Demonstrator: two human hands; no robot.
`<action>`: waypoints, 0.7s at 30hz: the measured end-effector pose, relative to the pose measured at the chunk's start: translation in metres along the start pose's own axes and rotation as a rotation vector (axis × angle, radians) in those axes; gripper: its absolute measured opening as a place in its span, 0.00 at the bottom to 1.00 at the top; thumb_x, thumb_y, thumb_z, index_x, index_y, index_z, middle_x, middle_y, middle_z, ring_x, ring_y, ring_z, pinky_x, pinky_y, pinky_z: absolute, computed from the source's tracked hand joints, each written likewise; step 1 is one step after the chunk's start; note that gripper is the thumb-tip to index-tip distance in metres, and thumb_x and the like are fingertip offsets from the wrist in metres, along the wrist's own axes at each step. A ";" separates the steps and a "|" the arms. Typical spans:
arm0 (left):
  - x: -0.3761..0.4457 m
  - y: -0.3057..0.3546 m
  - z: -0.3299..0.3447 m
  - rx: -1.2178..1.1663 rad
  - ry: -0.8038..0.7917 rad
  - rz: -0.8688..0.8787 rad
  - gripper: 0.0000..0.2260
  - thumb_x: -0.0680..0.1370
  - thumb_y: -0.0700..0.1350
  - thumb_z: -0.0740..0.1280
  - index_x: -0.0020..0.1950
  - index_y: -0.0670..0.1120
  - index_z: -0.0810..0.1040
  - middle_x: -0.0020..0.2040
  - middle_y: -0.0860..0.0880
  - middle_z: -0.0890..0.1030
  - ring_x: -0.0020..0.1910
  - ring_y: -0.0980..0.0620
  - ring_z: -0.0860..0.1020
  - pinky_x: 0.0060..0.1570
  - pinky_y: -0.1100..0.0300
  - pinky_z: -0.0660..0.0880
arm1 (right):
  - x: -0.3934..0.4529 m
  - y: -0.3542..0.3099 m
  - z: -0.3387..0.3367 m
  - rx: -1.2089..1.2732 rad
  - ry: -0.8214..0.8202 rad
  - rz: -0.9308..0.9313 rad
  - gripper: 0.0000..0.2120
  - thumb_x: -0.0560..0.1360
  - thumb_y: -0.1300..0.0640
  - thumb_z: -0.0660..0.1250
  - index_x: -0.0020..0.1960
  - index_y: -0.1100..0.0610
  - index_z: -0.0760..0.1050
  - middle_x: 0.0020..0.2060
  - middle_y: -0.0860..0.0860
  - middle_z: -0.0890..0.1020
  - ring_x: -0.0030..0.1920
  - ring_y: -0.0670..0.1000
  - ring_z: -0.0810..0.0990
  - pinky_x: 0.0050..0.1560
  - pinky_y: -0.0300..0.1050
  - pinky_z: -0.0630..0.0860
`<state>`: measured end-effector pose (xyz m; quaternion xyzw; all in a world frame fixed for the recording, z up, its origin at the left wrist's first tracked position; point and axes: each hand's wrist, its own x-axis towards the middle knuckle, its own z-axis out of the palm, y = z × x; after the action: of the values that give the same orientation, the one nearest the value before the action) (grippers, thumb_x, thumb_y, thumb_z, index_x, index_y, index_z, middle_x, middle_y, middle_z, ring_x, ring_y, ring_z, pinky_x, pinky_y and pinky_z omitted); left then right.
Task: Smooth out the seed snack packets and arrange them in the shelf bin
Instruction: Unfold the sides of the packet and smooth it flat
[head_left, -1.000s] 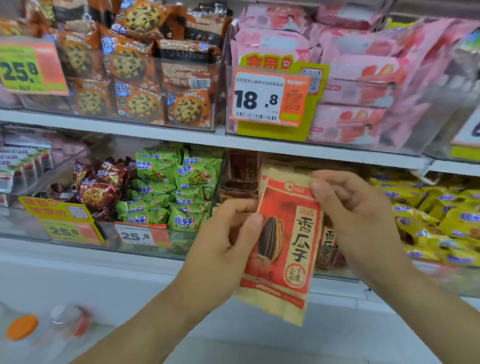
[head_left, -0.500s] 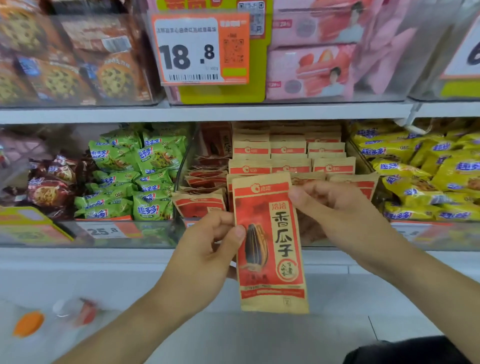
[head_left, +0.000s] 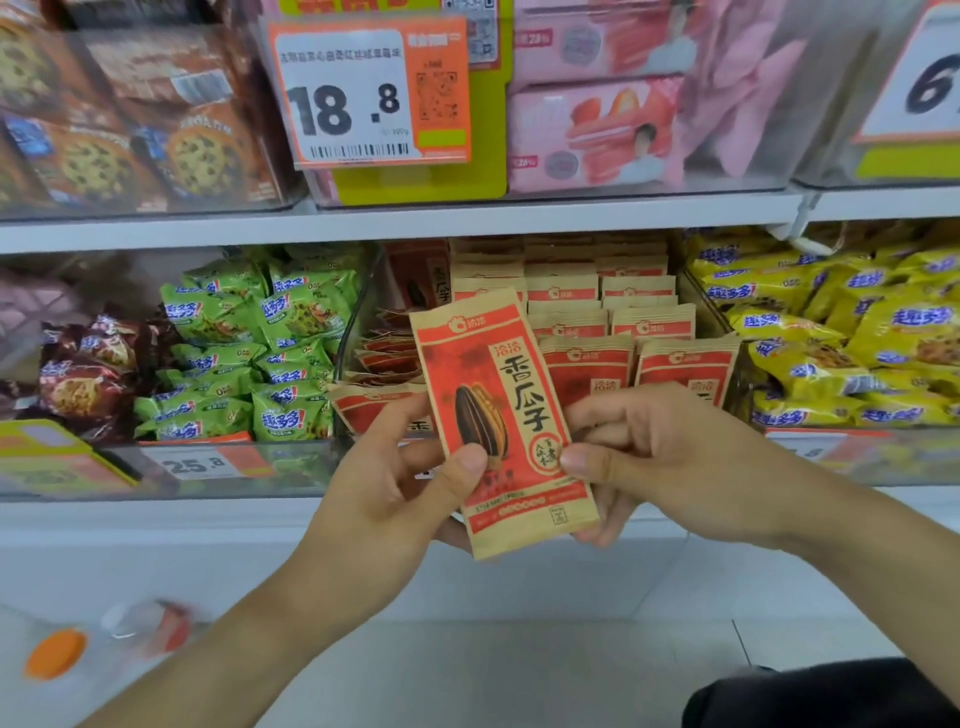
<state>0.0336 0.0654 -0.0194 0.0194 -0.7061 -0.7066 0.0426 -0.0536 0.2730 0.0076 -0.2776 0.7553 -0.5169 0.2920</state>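
Held packet: a red and tan seed snack packet (head_left: 498, 421) is up in front of the lower shelf, tilted with its top leaning left, held apart from the bin.
Left hand: the left hand (head_left: 395, 483) pinches the packet's lower left edge, thumb on the front, fingers curled behind.
Right hand: the right hand (head_left: 654, 457) pinches the lower right edge, thumb on the front, fingers curled behind.
Shelf bin: the clear shelf bin (head_left: 363, 317) sits mid-shelf, directly behind the held packet.
Stock in bin: matching packets (head_left: 639, 322) stand in upright rows at centre and right; at the bin's left side a few lie flat and loose.
Neighbours: green snack bags (head_left: 249, 353) fill the bin towards the left end of the shelf, yellow snack bags (head_left: 857, 332) the one towards the right end.
Upper shelf: a price tag (head_left: 369, 93) reading 18.8 hangs at its front edge.
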 end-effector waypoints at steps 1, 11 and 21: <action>-0.001 -0.001 -0.001 0.008 -0.007 0.010 0.21 0.74 0.46 0.68 0.66 0.46 0.71 0.49 0.41 0.86 0.38 0.40 0.85 0.33 0.48 0.82 | 0.000 0.000 0.000 0.001 -0.004 0.001 0.13 0.77 0.55 0.65 0.60 0.58 0.78 0.45 0.56 0.87 0.41 0.57 0.87 0.41 0.46 0.84; -0.002 0.005 0.001 -0.069 0.112 -0.010 0.17 0.76 0.50 0.61 0.60 0.44 0.76 0.44 0.45 0.86 0.39 0.46 0.85 0.32 0.56 0.80 | 0.002 0.005 -0.002 0.159 0.007 0.111 0.20 0.71 0.61 0.72 0.63 0.56 0.76 0.49 0.56 0.87 0.49 0.57 0.87 0.46 0.50 0.84; 0.003 0.003 -0.005 -0.028 0.315 0.078 0.09 0.80 0.38 0.63 0.49 0.37 0.82 0.37 0.41 0.86 0.35 0.46 0.85 0.33 0.61 0.81 | 0.008 0.016 -0.001 0.025 -0.034 0.275 0.09 0.76 0.55 0.71 0.55 0.56 0.81 0.48 0.52 0.87 0.51 0.52 0.86 0.57 0.52 0.82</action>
<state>0.0314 0.0602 -0.0161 0.1019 -0.6809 -0.7025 0.1805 -0.0613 0.2727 -0.0080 -0.1766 0.7747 -0.4764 0.3765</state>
